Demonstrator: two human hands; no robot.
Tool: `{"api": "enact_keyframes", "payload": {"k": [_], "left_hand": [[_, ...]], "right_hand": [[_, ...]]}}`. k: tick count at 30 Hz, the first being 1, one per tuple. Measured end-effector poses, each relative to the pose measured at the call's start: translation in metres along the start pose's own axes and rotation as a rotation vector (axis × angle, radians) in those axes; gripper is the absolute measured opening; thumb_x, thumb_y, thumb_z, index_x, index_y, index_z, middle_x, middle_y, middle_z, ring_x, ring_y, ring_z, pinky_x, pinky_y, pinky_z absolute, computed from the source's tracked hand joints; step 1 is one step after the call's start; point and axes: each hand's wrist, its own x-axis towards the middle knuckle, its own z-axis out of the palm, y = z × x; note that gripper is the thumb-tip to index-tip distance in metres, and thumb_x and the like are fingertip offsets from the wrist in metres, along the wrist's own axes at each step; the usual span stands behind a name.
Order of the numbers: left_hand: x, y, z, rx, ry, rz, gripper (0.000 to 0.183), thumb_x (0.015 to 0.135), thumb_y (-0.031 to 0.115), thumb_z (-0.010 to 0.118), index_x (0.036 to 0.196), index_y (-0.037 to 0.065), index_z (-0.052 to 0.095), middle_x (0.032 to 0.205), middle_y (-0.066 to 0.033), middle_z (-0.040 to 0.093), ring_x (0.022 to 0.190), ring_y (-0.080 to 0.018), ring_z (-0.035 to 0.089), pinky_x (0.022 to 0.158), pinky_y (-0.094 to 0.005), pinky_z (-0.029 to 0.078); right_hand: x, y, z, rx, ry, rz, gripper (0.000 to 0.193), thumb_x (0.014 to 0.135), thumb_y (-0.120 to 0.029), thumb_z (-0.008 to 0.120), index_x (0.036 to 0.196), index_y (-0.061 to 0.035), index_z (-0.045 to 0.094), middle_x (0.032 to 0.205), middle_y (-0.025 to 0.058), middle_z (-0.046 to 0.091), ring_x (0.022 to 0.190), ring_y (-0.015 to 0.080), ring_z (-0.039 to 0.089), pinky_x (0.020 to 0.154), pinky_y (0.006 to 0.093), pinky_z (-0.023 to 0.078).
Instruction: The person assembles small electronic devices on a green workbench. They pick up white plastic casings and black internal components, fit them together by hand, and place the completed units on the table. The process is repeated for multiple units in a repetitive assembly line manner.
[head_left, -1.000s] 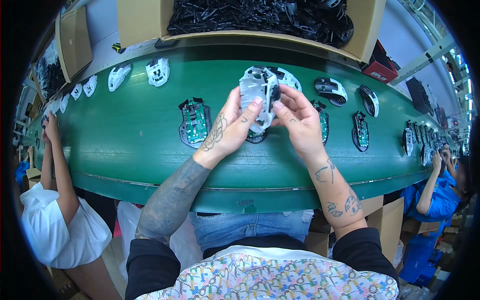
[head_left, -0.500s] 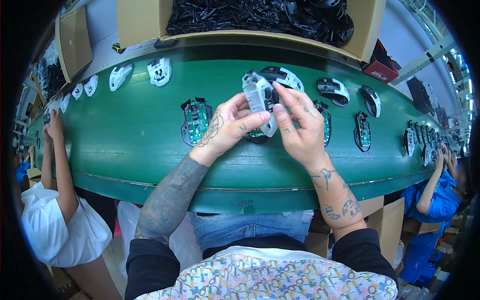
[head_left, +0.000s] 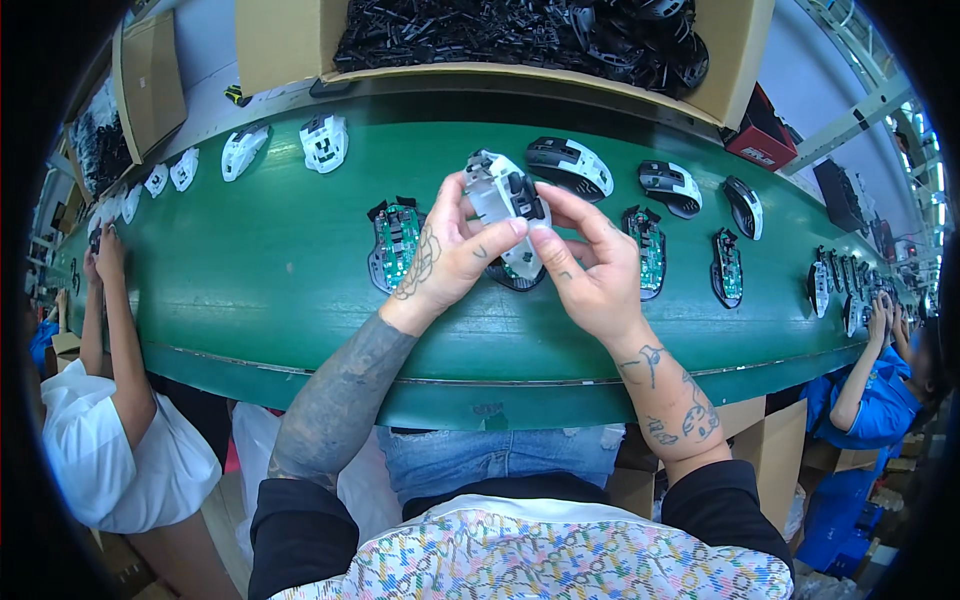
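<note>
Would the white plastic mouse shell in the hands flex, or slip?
The white plastic mouse shell probably stays stiff: it keeps shape between left hand and right hand. Likely light, pinched by fingertips. Its smooth curved surface may slip.

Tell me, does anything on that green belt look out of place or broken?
Nothing stands out. Both hands, left and right, hold a white mouse shell above the green belt; the circuit boards and other shells lie in orderly rows.

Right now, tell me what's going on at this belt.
A person holds a white mouse shell in both hands, left hand and right hand, above a green conveyor belt. Open mouse bases with green circuit boards and assembled mice lie along it. Other workers' arms reach in at both ends.
</note>
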Motion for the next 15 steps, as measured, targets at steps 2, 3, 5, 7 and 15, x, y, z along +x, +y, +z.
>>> {"api": "enact_keyframes", "payload": {"k": [2,3,5,7,15], "left_hand": [[0.000,-0.005,-0.003,0.061,0.031,0.048,0.073,0.079,0.022,0.072,0.132,-0.002,0.026,0.118,-0.0169,0.053,0.105,-0.0214,0.058,0.088,-0.0345,0.049],[0.002,-0.008,-0.007,0.113,0.047,0.083,0.075,0.078,0.024,0.072,0.131,-0.002,0.026,0.117,-0.0169,0.053,0.106,-0.0219,0.057,0.089,-0.0352,0.048],[0.002,-0.012,-0.011,0.232,0.067,0.132,0.079,0.076,0.027,0.073,0.131,-0.002,0.025,0.116,-0.0172,0.053,0.107,-0.0232,0.055,0.090,-0.0361,0.047],[0.003,-0.013,-0.012,0.365,0.072,0.162,0.081,0.074,0.030,0.074,0.130,-0.003,0.025,0.116,-0.0176,0.053,0.108,-0.0247,0.055,0.091,-0.0366,0.046],[-0.005,-0.002,-0.003,0.781,0.084,0.390,0.084,0.073,0.027,0.076,0.129,-0.004,0.022,0.111,-0.0234,0.058,0.101,-0.0323,0.062,0.088,-0.0388,0.048]], "right_hand": [[-0.001,0.004,0.001,0.194,-0.013,0.107,0.035,0.088,-0.009,0.064,0.121,0.0001,0.058,0.114,0.0117,0.062,0.104,0.0164,0.059,0.089,0.0314,0.050],[0.000,0.007,0.002,0.325,-0.023,0.174,0.034,0.088,-0.007,0.063,0.121,0.0009,0.058,0.114,0.0111,0.062,0.104,0.0165,0.059,0.090,0.0305,0.050],[0.002,0.007,0.002,0.521,-0.025,0.290,0.033,0.088,-0.005,0.062,0.120,0.0022,0.058,0.114,0.0105,0.062,0.104,0.0161,0.059,0.090,0.0290,0.049],[0.004,0.008,-0.001,0.648,-0.013,0.388,0.031,0.089,-0.003,0.061,0.119,0.0032,0.057,0.114,0.0103,0.062,0.103,0.0154,0.059,0.090,0.0277,0.048],[0.007,0.014,0.003,0.317,0.152,0.257,0.021,0.085,-0.003,0.067,0.104,0.0038,0.064,0.100,0.0086,0.066,0.087,0.0113,0.063,0.079,0.0238,0.051]]}}
